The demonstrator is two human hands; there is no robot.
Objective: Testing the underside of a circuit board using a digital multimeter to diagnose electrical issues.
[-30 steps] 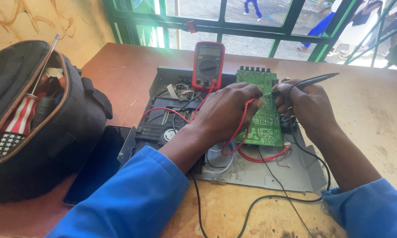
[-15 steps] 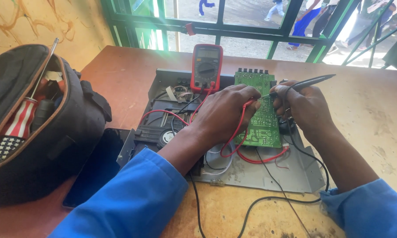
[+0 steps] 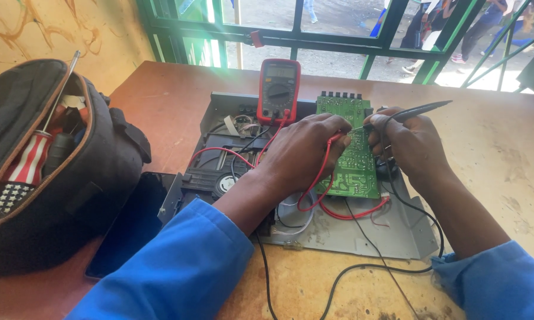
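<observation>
Probing a circuit board at the counter's far edge
Left hand (image 3: 305, 151) pinches the red probe (image 3: 337, 137), right hand (image 3: 410, 142) clasps the black probe (image 3: 418, 110); next contact demands steady tips on the green board (image 3: 353, 169).

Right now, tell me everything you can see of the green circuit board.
The green circuit board is a long rectangle with pale printed markings and many solder points, so its underside seems to face up. A row of small dark parts lines its far edge. It rests tilted over the open grey metal chassis, right of the red multimeter. The left hand with the red probe lead and the right hand with the black probe work on it.
</observation>
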